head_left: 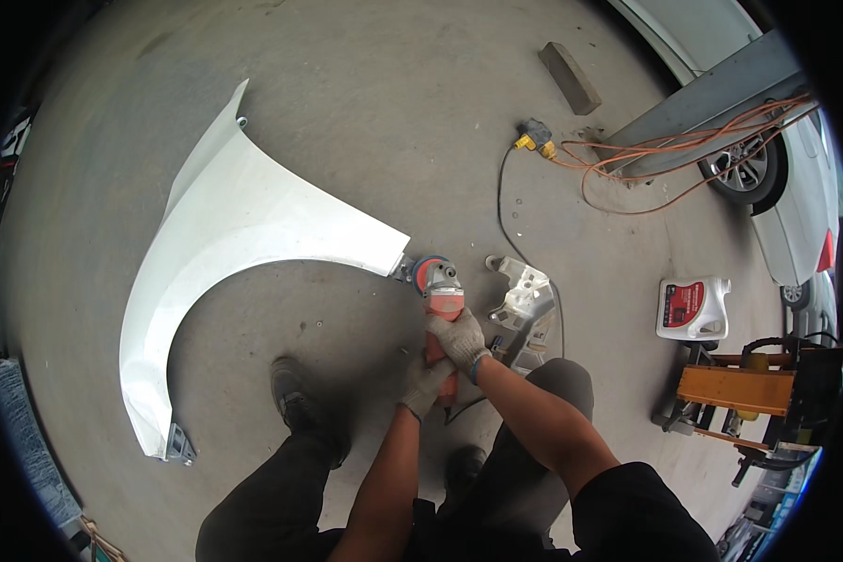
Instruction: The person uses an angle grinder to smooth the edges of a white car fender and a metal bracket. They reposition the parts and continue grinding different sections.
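Both gloved hands grip a red angle grinder (444,307). My right hand (460,339) is wrapped round its body just behind the grey gear head. Lower down, my left hand (427,384) closes round the rear of the handle. The grinder's round disc (428,273) is up against or very near a small metal bracket (404,269) at the right end of a white car fender (262,220); whether they touch I cannot tell. The fender lies on the floor, arching to the left, with another grey bracket (181,445) at its lower end.
Right of the grinder lie silvery metal brackets (523,292) beside its black cord (500,201). A yellow plug connector (537,140) joins an orange cable (618,167) near a grey post (702,98). Farther right are a white jug (711,307), an orange wheeled machine (735,389) and a white car (796,187).
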The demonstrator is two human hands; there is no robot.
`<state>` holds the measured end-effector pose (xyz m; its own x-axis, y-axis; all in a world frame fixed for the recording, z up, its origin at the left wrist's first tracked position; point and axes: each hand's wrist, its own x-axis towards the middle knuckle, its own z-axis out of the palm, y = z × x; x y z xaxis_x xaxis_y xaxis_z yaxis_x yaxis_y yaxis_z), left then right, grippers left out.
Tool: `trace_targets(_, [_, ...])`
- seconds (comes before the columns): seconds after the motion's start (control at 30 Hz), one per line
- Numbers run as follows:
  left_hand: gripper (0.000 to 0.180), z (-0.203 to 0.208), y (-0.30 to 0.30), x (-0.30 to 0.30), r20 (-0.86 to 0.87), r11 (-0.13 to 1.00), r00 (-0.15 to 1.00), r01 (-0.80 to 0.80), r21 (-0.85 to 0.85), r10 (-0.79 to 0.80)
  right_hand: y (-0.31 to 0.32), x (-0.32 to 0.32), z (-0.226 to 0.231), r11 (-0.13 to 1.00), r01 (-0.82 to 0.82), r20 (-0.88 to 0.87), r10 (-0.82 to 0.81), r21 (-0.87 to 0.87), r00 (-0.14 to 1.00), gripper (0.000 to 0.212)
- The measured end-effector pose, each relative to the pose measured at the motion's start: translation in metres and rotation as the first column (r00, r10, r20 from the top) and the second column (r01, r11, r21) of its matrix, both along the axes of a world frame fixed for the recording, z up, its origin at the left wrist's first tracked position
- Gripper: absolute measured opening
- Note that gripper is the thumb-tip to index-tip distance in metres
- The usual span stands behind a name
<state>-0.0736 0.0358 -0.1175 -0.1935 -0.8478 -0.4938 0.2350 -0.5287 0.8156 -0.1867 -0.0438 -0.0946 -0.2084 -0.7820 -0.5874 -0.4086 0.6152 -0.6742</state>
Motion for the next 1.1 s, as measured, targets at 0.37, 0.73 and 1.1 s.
trace_targets(0.37, [0.070,-0.007,-0.002,-0.004,0.050,0.999,0.998,0.038,-0.010,-0.038,-0.001,-0.007,-0.012,0.998,0.064,0.086,-0.062,-0.022,0.994,0.070])
trace_targets(0.73, [0.069,-0.013,-0.003,-0.005,0.052,0.998,0.997,0.058,0.000,-0.058,-0.002,-0.012,-0.029,0.999,-0.023,0.001,0.023,-0.022,1.000,0.072])
trace_targets(1.1, [0.059,-0.029,0.003,-0.012,-0.068,0.994,0.992,-0.101,0.033,0.103,-0.004,-0.007,-0.015,1.000,-0.018,-0.010,0.018,-0.009,1.000,0.071])
